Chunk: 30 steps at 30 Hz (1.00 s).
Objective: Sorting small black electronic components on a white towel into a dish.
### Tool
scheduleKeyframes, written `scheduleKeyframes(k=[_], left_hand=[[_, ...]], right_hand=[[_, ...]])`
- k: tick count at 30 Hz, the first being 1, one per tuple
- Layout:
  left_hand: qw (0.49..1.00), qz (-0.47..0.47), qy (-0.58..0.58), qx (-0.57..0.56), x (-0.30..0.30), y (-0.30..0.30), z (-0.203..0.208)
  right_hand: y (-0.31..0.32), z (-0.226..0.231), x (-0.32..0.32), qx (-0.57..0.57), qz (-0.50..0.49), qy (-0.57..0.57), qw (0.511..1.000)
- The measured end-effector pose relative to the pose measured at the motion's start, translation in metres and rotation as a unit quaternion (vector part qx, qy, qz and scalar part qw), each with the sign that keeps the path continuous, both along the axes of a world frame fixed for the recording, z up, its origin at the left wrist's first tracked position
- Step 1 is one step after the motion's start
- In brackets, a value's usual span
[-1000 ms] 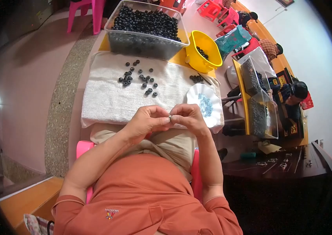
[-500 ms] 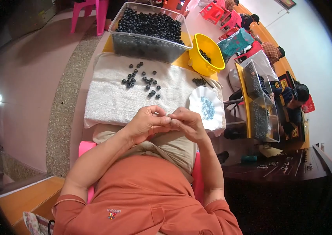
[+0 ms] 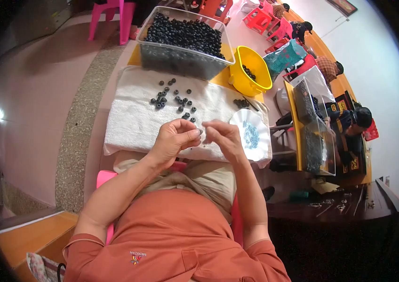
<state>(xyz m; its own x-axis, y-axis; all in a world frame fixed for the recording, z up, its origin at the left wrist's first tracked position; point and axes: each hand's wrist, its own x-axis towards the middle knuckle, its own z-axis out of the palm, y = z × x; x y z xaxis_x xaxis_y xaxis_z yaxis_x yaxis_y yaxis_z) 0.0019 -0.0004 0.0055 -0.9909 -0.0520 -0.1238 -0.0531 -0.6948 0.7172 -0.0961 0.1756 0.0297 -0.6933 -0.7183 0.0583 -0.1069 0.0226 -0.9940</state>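
Note:
My left hand [image 3: 173,140] pinches a small black ring-shaped part [image 3: 200,132] between thumb and fingers, just above the near edge of a white towel [image 3: 129,120]. My right hand [image 3: 222,134] is close beside it, its fingertips pinched toward the same part; whether it holds anything is too small to tell. Several loose black parts [image 3: 173,98] lie scattered on the towel beyond my hands. A white scalloped dish [image 3: 259,127] with tiny blue pieces sits to the right of my right hand.
A clear bin [image 3: 180,56] full of black parts stands behind the towel. A yellow bucket [image 3: 250,77] holds a few more. Clear boxes [image 3: 313,122] and seated people [image 3: 352,124] are at the right. Pink stools [image 3: 112,16] stand at the back.
Both hands have stayed together at the towel's near edge, with small finger movements around the part. The view has shifted slightly downward.

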Motion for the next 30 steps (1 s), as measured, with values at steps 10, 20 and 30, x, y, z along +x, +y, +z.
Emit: scheduleKeyframes(k=[10,20,30], left_hand=[[1.000,0.015,0.006,0.011,-0.002,0.002,-0.003],[1.000,0.018,0.005,0.025,-0.001,0.002,-0.004],[0.999,0.032,-0.003,0.020,-0.001,-0.001,-0.002]], right_hand=[[-0.067,-0.006,-0.062,0.218,-0.044,0.416,0.882],[-0.101,-0.004,-0.079,0.369,0.048,0.458,0.808],[-0.087,0.008,-0.078,0.413,0.082,0.453,0.786]])
